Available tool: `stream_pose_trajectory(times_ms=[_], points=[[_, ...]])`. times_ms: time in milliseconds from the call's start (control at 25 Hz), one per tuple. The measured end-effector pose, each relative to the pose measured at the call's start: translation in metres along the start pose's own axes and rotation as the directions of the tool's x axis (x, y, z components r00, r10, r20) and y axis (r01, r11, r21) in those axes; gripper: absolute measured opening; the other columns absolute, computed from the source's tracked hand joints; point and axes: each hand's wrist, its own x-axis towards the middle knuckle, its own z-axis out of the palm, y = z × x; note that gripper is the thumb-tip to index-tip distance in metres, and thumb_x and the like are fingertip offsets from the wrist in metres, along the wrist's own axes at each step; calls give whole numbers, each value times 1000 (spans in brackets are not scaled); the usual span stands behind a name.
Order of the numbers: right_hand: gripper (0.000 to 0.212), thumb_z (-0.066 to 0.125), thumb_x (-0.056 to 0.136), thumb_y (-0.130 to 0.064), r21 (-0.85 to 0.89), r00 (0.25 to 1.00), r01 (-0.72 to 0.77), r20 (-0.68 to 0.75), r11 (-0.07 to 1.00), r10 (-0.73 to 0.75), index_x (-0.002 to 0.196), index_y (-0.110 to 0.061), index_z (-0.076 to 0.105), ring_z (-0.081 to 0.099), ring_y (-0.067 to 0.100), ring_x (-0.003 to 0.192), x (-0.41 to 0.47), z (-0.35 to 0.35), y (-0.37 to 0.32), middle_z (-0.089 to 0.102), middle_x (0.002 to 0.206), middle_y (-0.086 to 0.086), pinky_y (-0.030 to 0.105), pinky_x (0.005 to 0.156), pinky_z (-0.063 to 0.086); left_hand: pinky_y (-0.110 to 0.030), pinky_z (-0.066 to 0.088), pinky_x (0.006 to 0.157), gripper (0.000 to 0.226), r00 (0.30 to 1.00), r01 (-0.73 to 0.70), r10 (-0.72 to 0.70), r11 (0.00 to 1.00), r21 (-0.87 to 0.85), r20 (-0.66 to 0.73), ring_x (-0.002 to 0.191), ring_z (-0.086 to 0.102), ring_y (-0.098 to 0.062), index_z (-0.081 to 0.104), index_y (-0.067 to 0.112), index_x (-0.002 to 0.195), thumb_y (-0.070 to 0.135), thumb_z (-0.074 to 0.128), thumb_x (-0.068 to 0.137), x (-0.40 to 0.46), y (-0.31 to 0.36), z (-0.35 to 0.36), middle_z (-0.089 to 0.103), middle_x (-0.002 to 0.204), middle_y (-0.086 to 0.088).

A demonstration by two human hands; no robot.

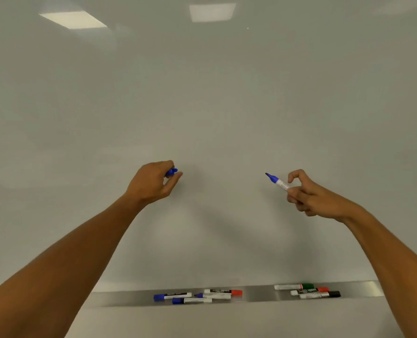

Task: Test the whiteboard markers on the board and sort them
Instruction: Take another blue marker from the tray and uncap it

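A blank whiteboard (pixel 207 106) fills the view. My right hand (pixel 310 195) holds an uncapped blue marker (pixel 277 181) with its tip pointing up and left, a little off the board. My left hand (pixel 153 182) pinches the blue cap (pixel 171 172) between thumb and fingers. The two hands are apart at the same height. On the metal tray (pixel 258 297) below lie two groups of markers: a left group (pixel 195 296) with blue ones and a red-capped one, and a right group (pixel 308 291) with green, red and black caps.
Ceiling lights reflect in the board at the top. The tray runs along the board's lower edge, with a bare stretch between the two marker groups. Board surface around both hands carries no marks.
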Motion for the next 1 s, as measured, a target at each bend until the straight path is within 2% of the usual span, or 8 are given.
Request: stream_pose_trajectory(times_ms=[160, 240, 360, 520, 640, 760, 880, 1000], points=[[27, 31, 108, -15, 47, 986, 165, -43, 985, -163, 113, -25, 56, 35, 14, 58, 5, 4, -45, 41, 78, 5, 29, 53, 39, -28, 29, 45, 53, 962, 45, -34, 998, 32, -270, 42, 26, -17, 33, 15, 54, 44, 55, 93, 44, 13, -13, 29, 46, 4], [32, 32, 108, -15, 103, 969, 236, -100, 966, -226, 112, -22, 63, 42, 15, 59, 7, 8, -66, 47, 81, 5, 32, 55, 46, -25, 30, 46, 53, 934, 54, -20, 995, 85, -356, 46, 36, -16, 44, 15, 55, 50, 51, 94, 59, 22, -17, 40, 51, 4], [19, 44, 104, -23, 166, 937, 332, -168, 929, -305, 114, -18, 60, 58, 26, 68, 10, 17, -92, 68, 97, 3, 39, 59, 54, -30, 49, 59, 38, 889, 45, 33, 987, 157, -457, 93, 61, -20, 72, 17, 86, 50, 53, 94, 76, 26, -13, 68, 90, 0], [45, 75, 80, -34, 89, 899, 411, -202, 907, -388, 110, -20, 45, 71, 21, 98, 16, 27, -110, 67, 127, -9, 39, 81, 59, -49, 38, 104, 36, 879, -66, 178, 964, 256, -442, 138, 38, -32, 70, 15, 112, 43, 56, 94, 98, 17, -4, 58, 135, -7], [37, 74, 88, -21, 123, 806, 535, -371, 836, -461, 98, -11, 40, 74, 28, 86, 25, 35, -115, 75, 108, 7, 38, 76, 61, -51, 28, 114, 42, 893, -64, 177, 960, 272, -415, 143, 30, -32, 64, 13, 124, 42, 49, 98, 111, 5, 0, 49, 145, -8], [32, 46, 98, -38, 164, 712, 606, -547, 778, -440, 93, -7, 48, 66, 36, 55, 36, 42, -128, 72, 73, 15, 41, 53, 53, -53, 30, 114, 47, 891, -57, 143, 977, 207, -432, 143, 32, -32, 59, 9, 130, 41, 42, 101, 124, -5, -2, 48, 146, -10], [26, 40, 99, -37, 95, 651, 611, -624, 786, -431, 110, -16, 53, 56, 38, 56, 56, 43, -138, 62, 69, 9, 44, 54, 49, -51, 22, 119, 57, 905, -26, 115, 976, 218, -408, 147, 22, -32, 43, 9, 144, 46, 38, 101, 135, -8, -3, 35, 154, -11], [16, 53, 92, -28, -25, 596, 565, -679, 825, -429, 103, -19, 58, 56, 36, 61, 73, 45, -146, 63, 74, 8, 47, 54, 48, -51, 10, 121, 66, 925, -20, 132, 954, 300, -356, 149, 8, -35, 31, 14, 151, 54, 33, 99, 137, -8, 3, 20, 160, -11]])
